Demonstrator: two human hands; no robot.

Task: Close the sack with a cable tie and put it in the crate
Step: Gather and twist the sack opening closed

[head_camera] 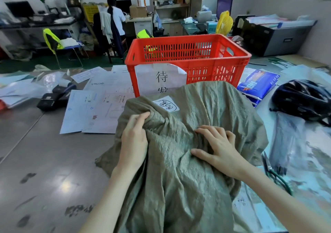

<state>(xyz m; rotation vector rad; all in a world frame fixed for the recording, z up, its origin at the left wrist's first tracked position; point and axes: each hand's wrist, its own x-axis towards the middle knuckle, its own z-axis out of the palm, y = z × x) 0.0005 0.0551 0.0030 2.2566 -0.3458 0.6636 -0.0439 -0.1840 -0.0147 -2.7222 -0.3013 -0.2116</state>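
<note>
Beyond our hands, the red crate (188,57) carries a paper sign (161,78) reading "待". The olive sack (179,161) lies on the bench (44,152) under both hands: our left hand (133,141) pinches its cloth, our right hand (217,147) presses spread open. Its white label (166,104) is illegible. A black helmet (302,98) sits right.
</note>
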